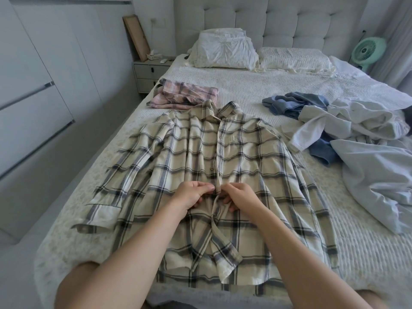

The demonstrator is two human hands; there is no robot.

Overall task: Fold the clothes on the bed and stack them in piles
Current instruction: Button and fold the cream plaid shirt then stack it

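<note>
While both of your hands meet at the button placket, the cream plaid shirt lies spread face-up across the near half of the bed, collar toward the headboard and hem at the near edge. Your left hand pinches the placket fabric between thumb and curled fingers, just left of the centre line. Your right hand pinches the opposite placket edge in the same manner, fingertips nearly touching those of the left. Below the hands, the lower front panels stand apart and one flap is turned outward. The shirt's left-side sleeve runs down toward the bed's left edge, cuff flat on the cover.

A folded pink plaid garment rests beyond the collar, near the left edge of the bed. A blue garment lies crumpled toward the right side, touching a heap of white and pale clothes that reaches the right edge. Two pillows sit at the head of the bed against the tufted headboard. A nightstand stands by the far left corner, and a green fan stands beyond the far right corner.
</note>
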